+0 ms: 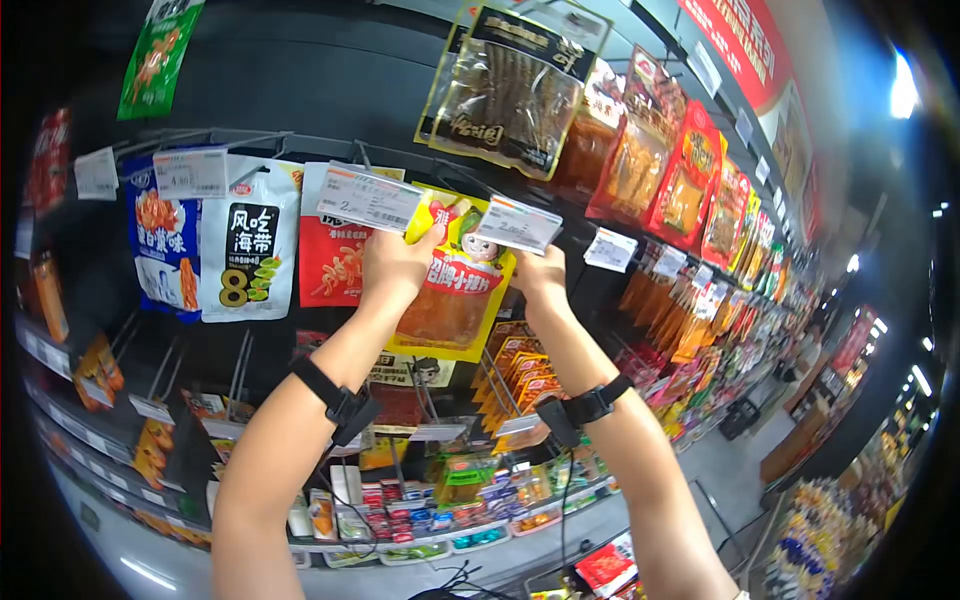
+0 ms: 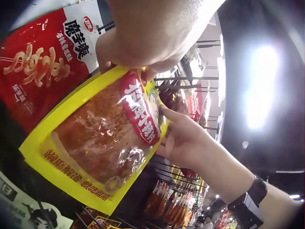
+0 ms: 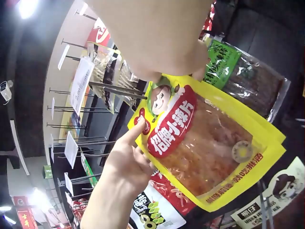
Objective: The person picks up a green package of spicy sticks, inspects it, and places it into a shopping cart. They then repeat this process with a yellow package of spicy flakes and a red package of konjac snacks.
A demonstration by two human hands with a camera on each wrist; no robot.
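Both hands hold a yellow snack bag (image 1: 452, 300) with a clear window, reddish-brown food inside and a cartoon face near its top. My left hand (image 1: 398, 262) pinches its upper left edge, thumb on the front. On the opposite side edge, my right hand (image 1: 540, 272) grips the bag, its fingers partly hidden behind a price tag in the head view. From the right wrist, the bag (image 3: 205, 143) shows a second yellow edge behind it, close to a metal hook (image 3: 119, 90). Seen from the left wrist, the right thumb lies on the bag's front (image 2: 105, 133).
A red bag (image 1: 330, 270), a white bag (image 1: 250, 245) and a blue bag (image 1: 165, 240) hang to the left. Price tags (image 1: 370, 198) jut out on hooks at hand height. A dark-printed bag (image 1: 510, 90) hangs above; small packets (image 1: 430, 500) fill the shelf below.
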